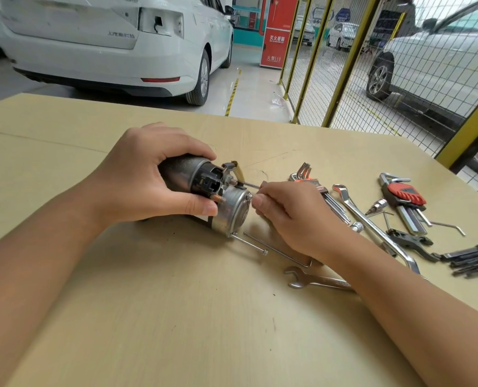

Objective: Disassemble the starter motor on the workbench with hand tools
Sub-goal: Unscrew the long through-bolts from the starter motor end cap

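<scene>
Table (pixel 148 317) space is being taken up at the centre by the starter motor (pixel 204 191), which is being kept on its side with the silver end cap (pixel 233 212) turned right, probably so that the fasteners there can be reached. The dark body is being gripped by the left hand (pixel 137 180), fingers and thumb curled round it, seemingly to stop it rolling. The right hand (pixel 290 216) is being held against the end cap, its fingers pinched together on a thin tool or bolt shaft (pixel 250 185); which of the two cannot be told. Just near of the cap, one long through bolt (pixel 249 244) is being left half withdrawn. To the right, hex key sets (pixel 405 202), a ratchet handle (pixel 372 227) and an open-end wrench (pixel 313 279) are being kept within reach.
</scene>
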